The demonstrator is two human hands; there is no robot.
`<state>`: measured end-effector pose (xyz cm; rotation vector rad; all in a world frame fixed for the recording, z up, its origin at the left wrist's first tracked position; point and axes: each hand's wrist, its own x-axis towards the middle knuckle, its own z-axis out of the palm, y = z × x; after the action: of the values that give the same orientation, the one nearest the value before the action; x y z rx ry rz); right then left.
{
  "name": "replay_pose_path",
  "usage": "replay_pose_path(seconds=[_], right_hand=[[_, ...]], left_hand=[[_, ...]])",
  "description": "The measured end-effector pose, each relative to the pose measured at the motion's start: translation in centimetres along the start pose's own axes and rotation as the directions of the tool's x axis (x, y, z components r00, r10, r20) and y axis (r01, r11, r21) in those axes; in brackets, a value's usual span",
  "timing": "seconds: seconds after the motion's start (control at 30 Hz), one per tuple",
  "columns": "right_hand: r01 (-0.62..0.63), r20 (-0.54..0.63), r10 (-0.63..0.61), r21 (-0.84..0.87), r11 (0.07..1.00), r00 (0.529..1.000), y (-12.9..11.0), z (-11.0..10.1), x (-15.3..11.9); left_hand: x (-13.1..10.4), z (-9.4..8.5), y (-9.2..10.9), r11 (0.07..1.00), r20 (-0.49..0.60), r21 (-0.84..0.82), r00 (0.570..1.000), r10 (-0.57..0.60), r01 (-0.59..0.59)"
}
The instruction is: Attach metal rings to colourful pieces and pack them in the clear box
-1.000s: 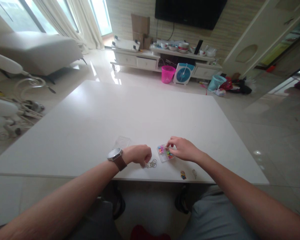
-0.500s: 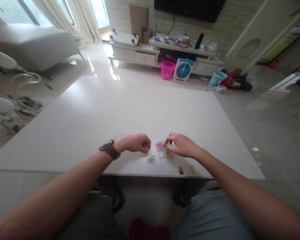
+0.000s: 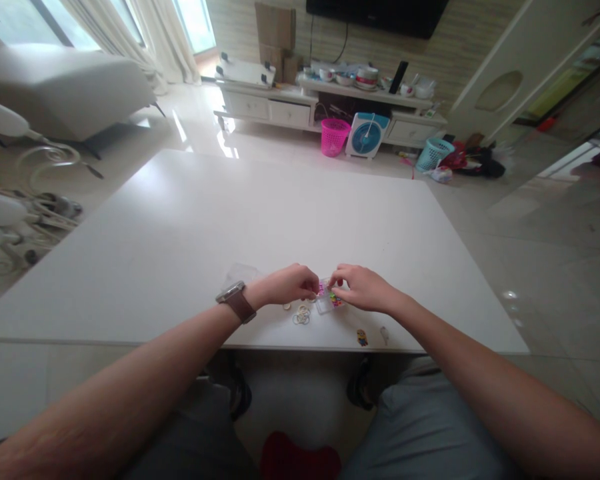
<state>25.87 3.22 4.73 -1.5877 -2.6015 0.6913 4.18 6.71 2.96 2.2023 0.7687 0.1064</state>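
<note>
My left hand (image 3: 304, 283), with a brown-strapped watch (image 3: 236, 300) at its wrist, is closed at the left edge of a small clear compartment box (image 3: 325, 307). A thin pale ring (image 3: 312, 300) shows at its fingertips. Pink and other brightly coloured small pieces (image 3: 335, 299) fill parts of the box. Over the box's right side, my right hand (image 3: 363, 288) has thumb and fingers bent together; what they hold is too small to make out. Several loose pale rings (image 3: 301, 316) lie in a pile just below my left hand.
A small yellow-and-blue cartoon figure (image 3: 362, 337) and a small pale piece (image 3: 385, 335) lie near the front edge of the white table (image 3: 280, 213). A clear lid-like sheet (image 3: 241, 273) lies behind my left wrist. Beyond stand a pink basket (image 3: 335, 138) and a fan (image 3: 367, 135).
My left hand has moved right, from above the loose rings to the box's left edge, bringing a ring along. My right hand has stayed over the box.
</note>
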Motion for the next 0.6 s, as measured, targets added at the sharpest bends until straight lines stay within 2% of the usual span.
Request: replay_pose_path(seconds=[0.13, 0.27, 0.6], right_hand=[[-0.012, -0.015, 0.012, -0.005, 1.0, 1.0, 0.1, 0.0, 0.1], [-0.035, -0.05, 0.034, -0.015, 0.999, 0.998, 0.3, 0.1, 0.1], [-0.043, -0.053, 0.043, 0.002, 0.999, 0.998, 0.4, 0.1, 0.0]], left_hand=[[1.0, 1.5, 0.4, 0.992, -0.053, 0.104, 0.996, 0.075, -0.07], [1.5, 2.4, 0.7, 0.973, -0.072, 0.22, 0.993, 0.094, -0.076], [1.5, 2.9, 0.8, 0.949, -0.077, 0.305, 0.991, 0.113, -0.084]])
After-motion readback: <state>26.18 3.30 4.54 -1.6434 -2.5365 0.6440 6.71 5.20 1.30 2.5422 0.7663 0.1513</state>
